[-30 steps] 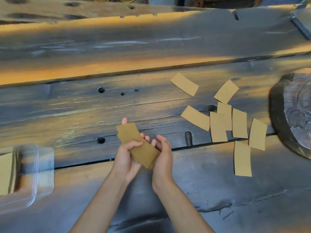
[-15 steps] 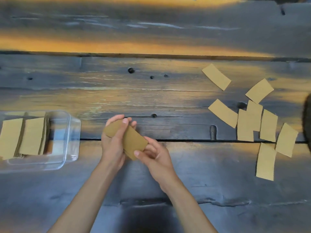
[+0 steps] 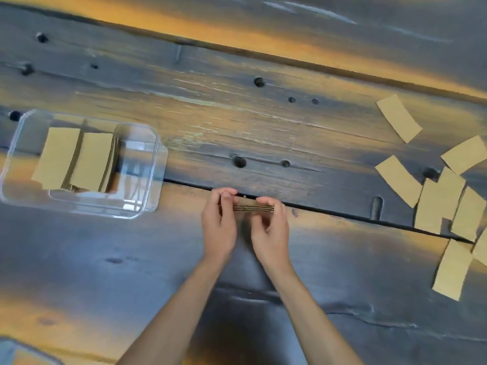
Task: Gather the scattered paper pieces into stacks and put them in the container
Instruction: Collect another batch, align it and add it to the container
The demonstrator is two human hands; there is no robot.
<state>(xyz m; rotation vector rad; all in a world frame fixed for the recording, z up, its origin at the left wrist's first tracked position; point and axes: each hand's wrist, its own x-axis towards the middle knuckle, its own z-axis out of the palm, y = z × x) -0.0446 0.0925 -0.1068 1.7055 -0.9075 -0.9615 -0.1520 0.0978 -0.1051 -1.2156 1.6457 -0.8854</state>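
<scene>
A small stack of brown paper pieces [image 3: 251, 208] stands on edge on the dark wooden table [image 3: 263, 122], near its middle. My left hand [image 3: 219, 219] grips the stack's left end and my right hand [image 3: 271, 227] grips its right end, fingers curled over the top. A clear plastic container [image 3: 147, 185] sits at the left and holds two leaning stacks of brown paper [image 3: 76, 159]. Several loose brown paper pieces [image 3: 437, 204] lie scattered at the right.
Round holes and a long crack mark the table planks. A clear object [image 3: 15, 351] shows at the bottom left corner. The loose pieces run off the right edge of the view.
The stack went from lying flat in my hands to standing on edge on the table, squared between both hands. The view shifted left, so the container is in full view.
</scene>
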